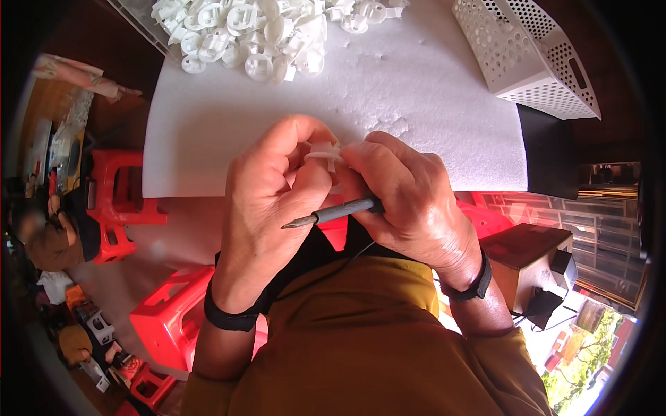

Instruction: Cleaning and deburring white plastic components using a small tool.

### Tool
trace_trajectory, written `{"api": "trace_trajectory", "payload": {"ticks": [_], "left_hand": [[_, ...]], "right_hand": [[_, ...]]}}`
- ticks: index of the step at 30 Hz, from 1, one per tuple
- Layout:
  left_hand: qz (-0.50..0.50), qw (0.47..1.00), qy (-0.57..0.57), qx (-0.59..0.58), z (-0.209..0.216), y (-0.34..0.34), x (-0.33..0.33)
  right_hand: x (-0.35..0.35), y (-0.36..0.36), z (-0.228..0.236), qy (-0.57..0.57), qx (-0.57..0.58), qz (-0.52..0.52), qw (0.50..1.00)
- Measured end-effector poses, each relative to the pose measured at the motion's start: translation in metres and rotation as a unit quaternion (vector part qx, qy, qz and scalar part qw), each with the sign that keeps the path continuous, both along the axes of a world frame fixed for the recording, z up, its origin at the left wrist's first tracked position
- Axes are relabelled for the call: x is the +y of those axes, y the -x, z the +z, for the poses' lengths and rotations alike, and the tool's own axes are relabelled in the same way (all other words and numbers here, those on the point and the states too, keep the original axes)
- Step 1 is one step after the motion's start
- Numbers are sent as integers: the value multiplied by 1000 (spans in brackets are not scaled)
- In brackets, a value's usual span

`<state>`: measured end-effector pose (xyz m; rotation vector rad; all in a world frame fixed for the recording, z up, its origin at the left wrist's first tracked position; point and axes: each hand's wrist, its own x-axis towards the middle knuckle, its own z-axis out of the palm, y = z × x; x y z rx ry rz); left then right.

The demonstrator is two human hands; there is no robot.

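Note:
My left hand (262, 197) is closed round a small white plastic part (324, 154), pinched between thumb and curled fingers over the near edge of the table. Close against it, my right hand (416, 197) grips a craft knife (345, 209) with a dark grey handle. The knife's pointed metal blade sticks out to the left, in front of my left wrist and apart from the part. My right thumb and index finger meet at the part's right side; whether they touch it I cannot tell. Fingers hide much of the part.
At the far left of the white-covered table (430, 90) lies a heap of white plastic parts (267, 38). A perforated white basket (517, 55) stands at the far right. Red stools (170, 312) and a seated person (52, 239) are to the left, a wooden box (524, 260) to the right.

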<state>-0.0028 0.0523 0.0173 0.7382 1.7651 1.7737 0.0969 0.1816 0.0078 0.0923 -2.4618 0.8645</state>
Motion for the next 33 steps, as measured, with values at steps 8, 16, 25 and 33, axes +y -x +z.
{"api": "trace_trajectory", "payload": {"ticks": [8, 16, 25, 33], "left_hand": [[-27, 993, 62, 93, -15, 6, -7], [5, 985, -10, 172, -29, 7, -11], [-90, 996, 17, 19, -2, 4, -29], [-96, 994, -35, 48, -9, 9, -28]], "right_hand": [[-5, 3, -9, -28, 0, -19, 999], [-10, 8, -9, -13, -1, -14, 1000], [-4, 7, 14, 300, -146, -49, 941], [1, 6, 26, 439, -244, -40, 864]]}}
